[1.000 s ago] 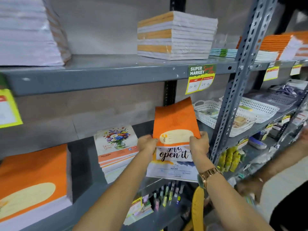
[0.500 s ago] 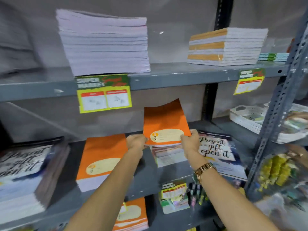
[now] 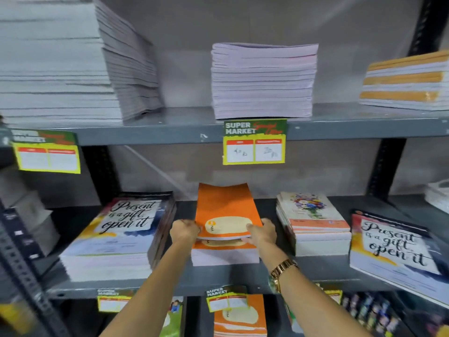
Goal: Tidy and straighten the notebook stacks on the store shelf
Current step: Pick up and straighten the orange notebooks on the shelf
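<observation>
Two grey shelves (image 3: 150,137) carry notebook stacks. On the lower one, an orange stack (image 3: 224,256) sits between a "Present is a gift" stack (image 3: 116,239) and a floral stack (image 3: 315,227). The left hand (image 3: 184,231) and right hand (image 3: 261,233) each clamp an edge of an orange notebook (image 3: 224,207), tilted on that stack.

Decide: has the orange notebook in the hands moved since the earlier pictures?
Yes. The orange notebook went left past the floral stack, now over the orange stack.

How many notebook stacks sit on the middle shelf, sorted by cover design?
"Present is a gift" stacks: 2
Orange stack: 1, with the hands holding an orange notebook over it
Floral stack: 1
Total: 4
</observation>
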{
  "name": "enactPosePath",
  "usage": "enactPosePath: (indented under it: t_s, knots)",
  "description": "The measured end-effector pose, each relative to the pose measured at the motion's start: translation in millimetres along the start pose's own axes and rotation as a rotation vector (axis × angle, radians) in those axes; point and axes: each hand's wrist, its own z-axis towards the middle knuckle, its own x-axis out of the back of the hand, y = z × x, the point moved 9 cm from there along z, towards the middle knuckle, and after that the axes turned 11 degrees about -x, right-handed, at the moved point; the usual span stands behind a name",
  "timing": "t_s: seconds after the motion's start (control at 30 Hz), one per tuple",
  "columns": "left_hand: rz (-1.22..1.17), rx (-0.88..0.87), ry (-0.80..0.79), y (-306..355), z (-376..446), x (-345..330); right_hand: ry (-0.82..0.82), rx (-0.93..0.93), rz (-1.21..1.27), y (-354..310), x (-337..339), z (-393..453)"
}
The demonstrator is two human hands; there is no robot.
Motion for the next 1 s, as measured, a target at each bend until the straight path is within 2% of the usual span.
enactPosePath:
  t_s: [0.17, 0.27, 0.37, 0.47, 0.6, 0.73, 1.0]
  knots:
    - [0.324, -0.260, -0.117, -2.4, -2.9, 2.9, 0.015, 0.015, -0.218, 12.7, -7.8, 3.9]
    - [0.534, -0.335, -0.206, -0.4, -5.0, -7.7, 0.096, 0.063, -0.376, 0.9, 0.2, 2.6]
    - [0.621, -0.350, -0.157, 9.4, -11.4, -8.3, 0.170, 0.159, -0.582, -16.4, 9.1, -8.0]
    - [0.750, -0.469, -0.080, 30.7, -22.2, -18.5, 0.310, 0.301, -0.543, -35.6, 34.5, -16.7]
    - [0.635, -0.664, -0.085, 63.2, -44.3, -60.6, 0.449, 0.456, -0.485, -55.4, 81.0, -23.5]
    - [0.447, -0.745, -0.187, 88.0, -75.9, -117.1, 0.622, 0.524, -0.443, -60.4, 148.1, -25.1]
    - [0.516, -0.884, -0.497, 100.1, -148.8, -247.6, 0.802, 0.367, -0.443, -37.1, 287.6, -6.6]
